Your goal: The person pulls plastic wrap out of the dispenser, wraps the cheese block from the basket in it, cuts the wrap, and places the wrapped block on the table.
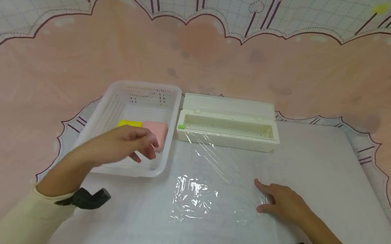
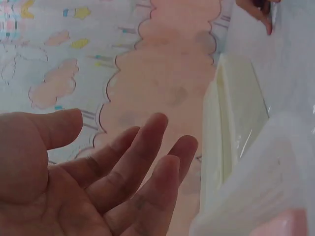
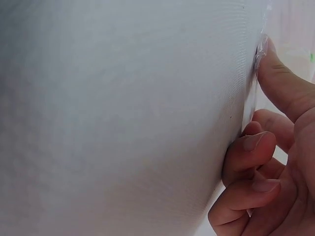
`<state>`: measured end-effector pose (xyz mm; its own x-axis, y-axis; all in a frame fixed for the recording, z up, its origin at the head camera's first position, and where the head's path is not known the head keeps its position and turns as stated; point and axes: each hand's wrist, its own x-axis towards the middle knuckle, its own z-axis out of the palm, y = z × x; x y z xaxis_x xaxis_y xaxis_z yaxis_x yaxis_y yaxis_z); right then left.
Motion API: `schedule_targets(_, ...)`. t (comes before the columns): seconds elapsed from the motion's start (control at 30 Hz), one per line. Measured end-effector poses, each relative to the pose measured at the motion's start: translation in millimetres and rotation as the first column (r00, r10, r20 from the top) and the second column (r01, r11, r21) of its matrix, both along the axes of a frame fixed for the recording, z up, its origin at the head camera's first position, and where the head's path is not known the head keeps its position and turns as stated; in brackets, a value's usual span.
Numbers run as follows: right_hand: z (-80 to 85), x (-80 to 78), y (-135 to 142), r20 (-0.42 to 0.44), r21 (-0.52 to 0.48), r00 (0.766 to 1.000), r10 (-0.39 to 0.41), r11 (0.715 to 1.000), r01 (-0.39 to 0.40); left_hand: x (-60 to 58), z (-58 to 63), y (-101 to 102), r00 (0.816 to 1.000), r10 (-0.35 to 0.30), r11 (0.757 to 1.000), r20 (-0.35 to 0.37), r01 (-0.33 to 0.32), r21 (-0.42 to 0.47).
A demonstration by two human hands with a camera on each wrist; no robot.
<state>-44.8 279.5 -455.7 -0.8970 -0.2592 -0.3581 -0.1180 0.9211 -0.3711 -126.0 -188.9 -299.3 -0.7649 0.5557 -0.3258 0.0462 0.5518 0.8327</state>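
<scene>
A sheet of clear plastic wrap (image 1: 194,196) lies over the white table, stretching from the front of a white wrap box (image 1: 228,141) with its lid raised. My right hand (image 1: 283,203) is down at the sheet's right edge, thumb and forefinger spread apart and touching crinkled film. In the right wrist view its other fingers (image 3: 248,152) are bent against the tabletop. My left hand (image 1: 121,145) hangs over a white plastic basket (image 1: 173,135), its fingers loose with nothing in them. Inside the basket are a pink block (image 1: 160,130) and a yellow block (image 1: 130,123).
A green slider (image 1: 181,127) sits at the left end of the box's front edge. The basket stands right beside the box. Behind them hangs a peach and white patterned cloth (image 1: 200,57), which also shows around the table's edges.
</scene>
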Motion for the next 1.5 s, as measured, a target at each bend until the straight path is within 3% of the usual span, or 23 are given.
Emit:
schedule_targets(0.17,-2.2,-0.5,1.5,0.009,-0.001,1.000,-0.008,1.000,0.008,-46.6,5.2,-21.9,1.000,-0.013,0.995,0.026,0.015,-0.101)
schedule_targets(0.37,-4.1,-1.3,2.7,-0.001,0.007,1.000,-0.006,1.000,0.006,-92.8,-11.1,-40.0,0.999,0.013,0.985,-0.053,-0.022,-0.170)
schedule_targets(0.53,-3.7,-1.9,3.3,-0.009,0.009,1.000,0.004,1.000,-0.004,-118.2,-28.8,-50.9,0.999,0.006,0.978,-0.037,-0.014,-0.209)
schedule_targets(0.77,-3.9,-2.5,5.3,-0.017,0.012,1.000,0.004,1.000,-0.004,-148.2,-59.8,-58.1,0.999,0.017,0.971,0.049,-0.005,-0.237)
schedule_targets(0.9,-4.7,-3.0,5.7,-0.021,0.003,1.000,0.004,1.000,-0.004,-157.3,-75.5,-59.2,0.996,0.036,0.964,0.075,-0.015,-0.265)
schedule_targets(1.07,-4.1,-3.1,3.9,-0.010,-0.004,1.000,-0.007,1.000,0.007,-160.0,-88.7,-53.9,0.995,0.030,0.952,0.100,0.002,-0.307)
schedule_targets(1.3,-1.5,-3.4,4.8,0.006,-0.008,1.000,-0.022,1.000,0.022,-160.1,-95.8,-46.8,0.995,0.003,0.921,0.099,0.036,-0.387)
schedule_targets(1.5,-2.6,-3.2,4.1,0.016,-0.013,0.999,-0.032,0.999,0.032,-159.1,-100.7,-47.0,0.994,0.022,0.921,0.109,0.022,-0.388)
